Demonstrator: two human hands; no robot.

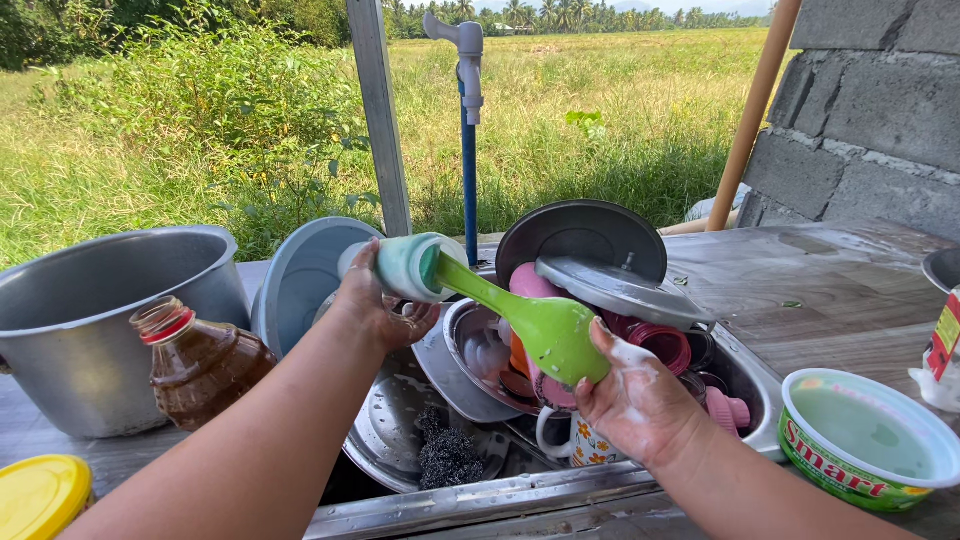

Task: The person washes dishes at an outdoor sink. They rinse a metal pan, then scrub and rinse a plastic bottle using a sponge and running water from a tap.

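Note:
My left hand (378,300) grips a pale green cup (408,262) tipped on its side above the sink (480,495). My right hand (632,400), covered in soap suds, holds the bowl end of a bright green plastic ladle (530,322), whose handle pokes into the cup's mouth. Below them the sink is piled with dishes: metal bowls, a pink cup (528,283), a flowered mug (585,442), dark pot lids (585,238) and a black scouring pad (447,455).
A large metal pot (90,320), a bottle of brown liquid (200,365) and a yellow lid (40,495) stand at the left. A green tub of paste (865,440) sits at the right on the wet counter. A tap on a blue pipe (468,110) rises behind; a block wall (870,110) stands at the right.

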